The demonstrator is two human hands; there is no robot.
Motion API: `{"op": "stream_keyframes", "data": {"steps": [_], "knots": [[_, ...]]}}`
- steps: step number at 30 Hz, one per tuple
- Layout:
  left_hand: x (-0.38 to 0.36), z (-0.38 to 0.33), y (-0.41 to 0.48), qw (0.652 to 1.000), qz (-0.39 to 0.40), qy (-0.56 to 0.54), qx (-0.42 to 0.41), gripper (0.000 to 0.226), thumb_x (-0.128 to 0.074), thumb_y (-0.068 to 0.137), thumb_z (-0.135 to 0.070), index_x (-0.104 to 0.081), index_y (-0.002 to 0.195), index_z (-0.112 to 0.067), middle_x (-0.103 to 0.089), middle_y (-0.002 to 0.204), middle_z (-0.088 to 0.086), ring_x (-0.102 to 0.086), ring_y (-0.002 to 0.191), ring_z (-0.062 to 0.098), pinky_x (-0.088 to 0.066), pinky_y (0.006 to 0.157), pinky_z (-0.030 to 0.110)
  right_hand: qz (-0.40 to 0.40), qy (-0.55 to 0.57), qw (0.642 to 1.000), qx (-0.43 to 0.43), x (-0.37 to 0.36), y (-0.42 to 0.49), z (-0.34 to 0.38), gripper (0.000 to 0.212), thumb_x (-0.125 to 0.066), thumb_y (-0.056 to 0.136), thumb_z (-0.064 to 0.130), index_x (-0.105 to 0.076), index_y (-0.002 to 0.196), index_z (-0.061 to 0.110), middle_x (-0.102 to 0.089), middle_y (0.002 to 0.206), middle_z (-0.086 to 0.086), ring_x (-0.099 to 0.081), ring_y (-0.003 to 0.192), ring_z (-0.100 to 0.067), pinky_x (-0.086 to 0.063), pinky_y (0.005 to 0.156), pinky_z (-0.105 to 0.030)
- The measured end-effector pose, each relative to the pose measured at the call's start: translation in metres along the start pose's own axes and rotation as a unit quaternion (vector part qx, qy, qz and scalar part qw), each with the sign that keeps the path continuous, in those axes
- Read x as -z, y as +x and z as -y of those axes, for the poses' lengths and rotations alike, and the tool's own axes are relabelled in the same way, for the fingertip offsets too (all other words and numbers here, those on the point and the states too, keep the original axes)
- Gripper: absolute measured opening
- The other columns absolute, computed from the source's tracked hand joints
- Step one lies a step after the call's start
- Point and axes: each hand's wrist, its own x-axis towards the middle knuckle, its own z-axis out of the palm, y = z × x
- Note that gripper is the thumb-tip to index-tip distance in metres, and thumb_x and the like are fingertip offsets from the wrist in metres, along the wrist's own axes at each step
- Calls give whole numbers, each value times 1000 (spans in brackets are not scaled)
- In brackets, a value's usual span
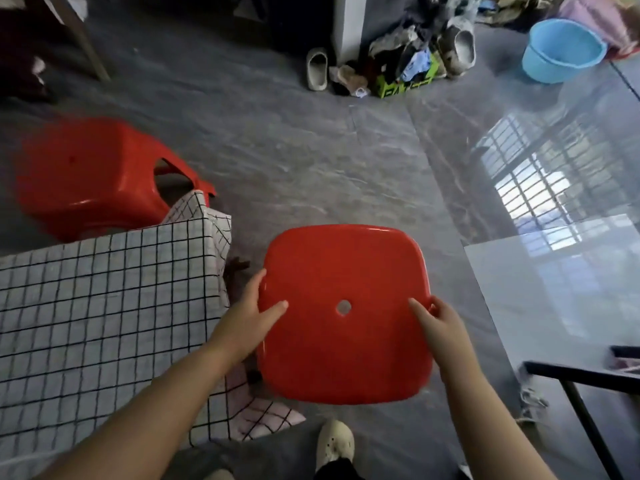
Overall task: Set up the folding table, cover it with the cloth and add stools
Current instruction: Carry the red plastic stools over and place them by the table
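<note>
Two bare forearms reach down from the camera, above a cream clog (334, 445) on the floor. The left hand (249, 320) and right hand (441, 327) grip the red stool (346, 348) by opposite seat edges. Each thumb lies on top, and the other fingers wrap the rim, mostly hidden beneath. Its legs are out of sight under the seat.

Just left of the left fingers stands the table, already under its checked cloth (86, 306), whose corner hangs close by. Beyond it sits a second red stool (93, 174).

The stool step seems to be in hand. Next comes lowering this stool level beside the table edge, legs clear of the draped cloth. Ahead of the fingers the grey floor (311, 161) lies open. A black frame (571, 375) right of the right fingers narrows that side.
</note>
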Motion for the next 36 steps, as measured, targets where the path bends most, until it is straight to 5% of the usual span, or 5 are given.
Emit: {"op": "stream_keyframes", "data": {"steps": [4,10,18,29,36], "knots": [[-17,34,61,1000,-17,0,7,69,-57,90,-39,-18,147,-35,-32,151,6,-37,132,21,-32,103,35,2,-25,1000,18,-39,68,-18,34,-58,85,43,-57,94,11,-60,90,-6,-59,88,-27,-42,72,-36],[-34,81,113,997,-35,69,9,61,-57,89,-42,-27,141,-38,-45,142,1,-50,111,14,-43,95,36,3,-76,996,37,-97,125,-38,57,-54,84,49,-49,122,7,-55,123,-16,-47,117,-37,-40,97,-48],[-38,94,126,983,-43,171,-57,79,-71,80,-35,-18,139,-39,-41,143,2,-54,113,22,-46,90,34,-89,-194,976,37,-135,128,-42,88,-45,90,54,-1,149,6,-18,153,-16,-16,139,-34,-14,111,-47],[-47,106,123,988,-67,112,-83,84,-69,82,-29,-15,146,-30,-20,154,3,-35,134,21,-33,105,33,-136,-220,964,69,-141,120,-47,89,-44,89,58,-5,149,6,-16,155,-14,-13,141,-32,-15,113,-46],[-41,158,41,955,-154,241,-78,89,-52,88,-50,3,151,-20,5,159,11,-4,145,26,-17,115,46,-131,-245,937,212,-161,48,-49,59,-56,88,23,-34,141,8,-32,146,-16,-27,134,-33,-22,111,-42]]}}
